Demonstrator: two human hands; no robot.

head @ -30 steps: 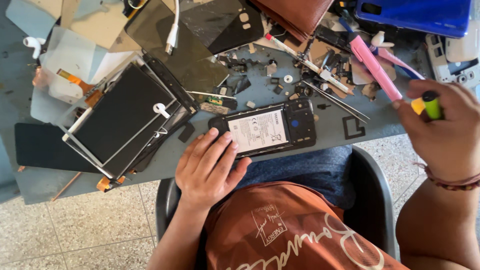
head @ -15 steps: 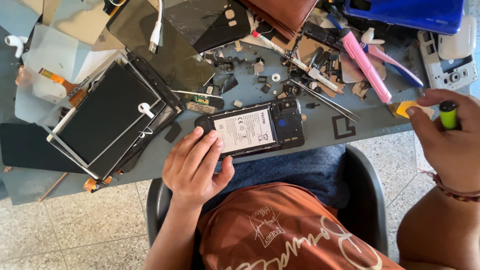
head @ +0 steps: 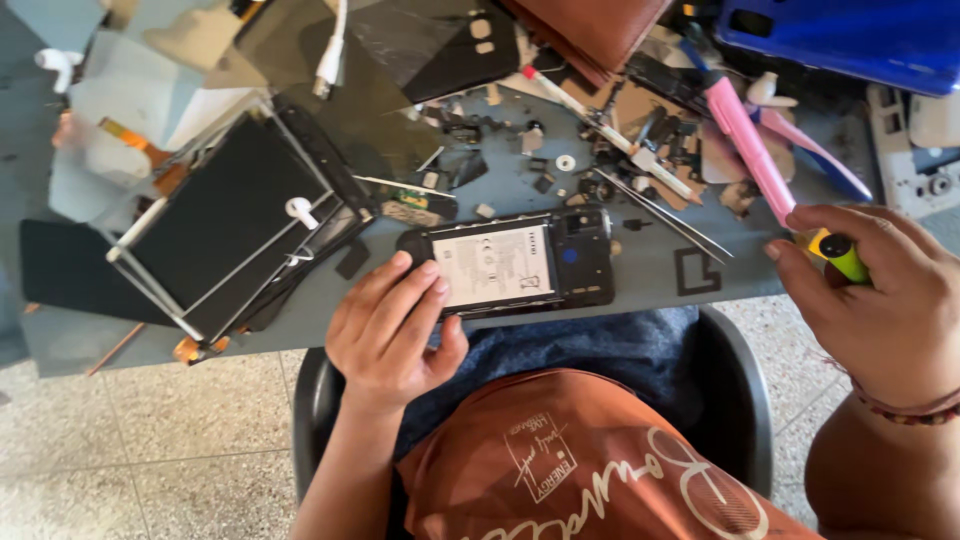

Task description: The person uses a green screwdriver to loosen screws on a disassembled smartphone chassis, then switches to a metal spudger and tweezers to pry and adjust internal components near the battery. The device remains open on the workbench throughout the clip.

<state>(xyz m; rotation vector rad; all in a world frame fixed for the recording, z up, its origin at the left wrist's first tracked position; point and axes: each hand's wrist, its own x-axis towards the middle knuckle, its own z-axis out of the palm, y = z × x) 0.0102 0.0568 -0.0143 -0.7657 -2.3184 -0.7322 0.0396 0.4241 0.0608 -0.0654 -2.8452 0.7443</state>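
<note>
At the far left of my table (head: 640,270) lies a stack of dark phone screens and frames (head: 225,225), tilted, with a small white earbud (head: 300,210) resting on top. Just right of it my left hand (head: 385,335) lies flat, fingers spread a little, the fingertips pressing on the near left end of the opened phone (head: 515,262). The phone lies lengthwise at the table's front edge, back cover off, its white-labelled battery facing up. Beyond it the table is littered with small dark parts, screws and a white cable (head: 333,50). Further right, thin metal tweezers (head: 665,213) lie slanted, and a pink tool (head: 748,145) points away from me. At the far right my right hand (head: 875,300) is closed around a yellow-green screwdriver handle (head: 838,252), held just past the table edge, well apart from the phone.
</note>
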